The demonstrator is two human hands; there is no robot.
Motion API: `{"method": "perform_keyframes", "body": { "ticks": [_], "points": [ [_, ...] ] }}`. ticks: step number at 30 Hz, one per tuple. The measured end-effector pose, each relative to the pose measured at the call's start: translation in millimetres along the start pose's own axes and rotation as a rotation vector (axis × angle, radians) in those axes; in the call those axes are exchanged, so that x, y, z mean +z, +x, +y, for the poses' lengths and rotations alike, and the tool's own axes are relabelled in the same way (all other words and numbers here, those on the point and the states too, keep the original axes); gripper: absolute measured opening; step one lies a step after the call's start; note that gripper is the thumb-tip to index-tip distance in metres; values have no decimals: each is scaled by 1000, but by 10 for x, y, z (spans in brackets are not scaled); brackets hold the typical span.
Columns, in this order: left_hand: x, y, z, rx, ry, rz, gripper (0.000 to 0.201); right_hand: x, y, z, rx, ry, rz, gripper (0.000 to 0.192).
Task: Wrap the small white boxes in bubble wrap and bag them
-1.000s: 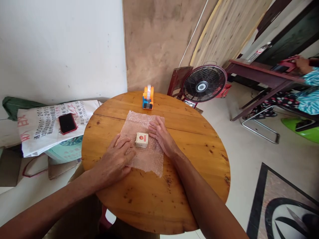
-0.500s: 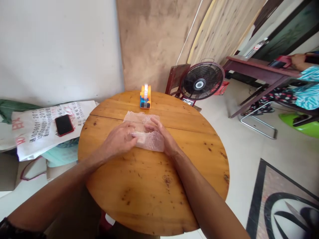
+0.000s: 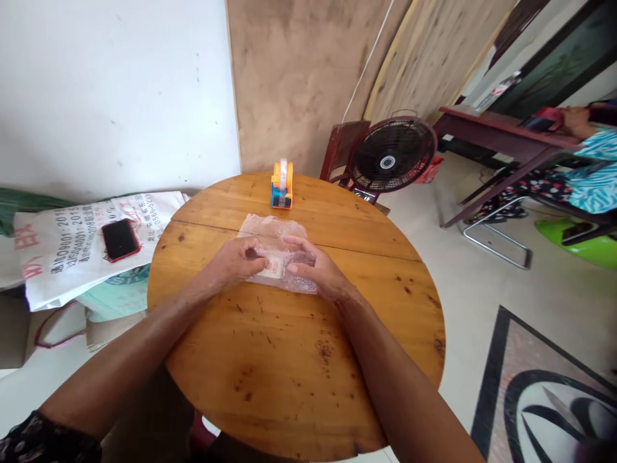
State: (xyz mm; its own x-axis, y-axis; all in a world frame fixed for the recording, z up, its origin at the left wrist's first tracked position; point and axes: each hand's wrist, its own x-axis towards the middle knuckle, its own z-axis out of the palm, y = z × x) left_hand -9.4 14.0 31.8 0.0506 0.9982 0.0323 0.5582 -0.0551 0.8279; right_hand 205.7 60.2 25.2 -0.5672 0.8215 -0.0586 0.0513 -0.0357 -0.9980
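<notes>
The left hand (image 3: 236, 258) is curled on the near left side of a sheet of clear bubble wrap (image 3: 277, 247), its fingertips pinching a fold of the wrap against a small white cardboard box (image 3: 271, 266) that shows through the plastic. The right hand (image 3: 315, 273) lies on the right side of the same bundle with its fingers bent over the top, holding the wrap down around the box; how much of the box is covered on its far side cannot be told, since the fingers hide it. The far edge of the bubble wrap lies flat and free on the round wooden counter (image 3: 299, 360), and the bundle sits just far of the counter's middle. Farther on, near the far rim, stands an orange and blue tape dispenser (image 3: 282, 185), well apart from both hands. Off the counter to the left, a black phone in a red case (image 3: 120, 239) lies on a white printed sack (image 3: 72, 251). To the right on the floor stands a dark round fan (image 3: 393, 161), and at the far right edge another person (image 3: 590, 183) in patterned blue clothes sits at a dark red table (image 3: 501, 138).
</notes>
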Motion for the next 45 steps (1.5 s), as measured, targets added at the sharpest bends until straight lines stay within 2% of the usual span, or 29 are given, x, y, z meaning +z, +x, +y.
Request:
{"method": "perform_keyframes", "body": {
  "ticks": [3,7,14,18,24,28,30,34,38,42,45],
  "points": [
    [19,16,2,-1,-88,-19,25,25,41,56,-9,-68,63,52],
    [33,16,5,-2,-165,-31,22,62,85,121,-28,-23,131,36],
    [68,-16,-35,-19,-288,-75,22,58,64,88,20,-53,125,33],
    [76,-23,-2,-40,-321,-58,23,37,71,97,21,-226,132,27],
    [81,-23,-23,-47,-322,-61,26,19,90,221,-152,-541,152,21],
    [95,-22,-83,-18,-289,-62,24,51,81,243,-419,-727,206,30],
    [100,-22,-88,-9,-295,-64,24,76,68,210,-557,-795,216,29],
    [93,-22,-41,-21,-309,-63,24,150,13,95,-749,-912,159,23],
    [78,-20,-6,-11,-316,-73,24,230,-36,31,-792,-984,98,12],
    [75,-17,-30,-12,-291,-82,26,264,-41,46,-711,-1008,20,9],
    [68,-17,-69,-21,-330,-123,28,266,-43,68,-670,-1015,22,9]
  ]
}}
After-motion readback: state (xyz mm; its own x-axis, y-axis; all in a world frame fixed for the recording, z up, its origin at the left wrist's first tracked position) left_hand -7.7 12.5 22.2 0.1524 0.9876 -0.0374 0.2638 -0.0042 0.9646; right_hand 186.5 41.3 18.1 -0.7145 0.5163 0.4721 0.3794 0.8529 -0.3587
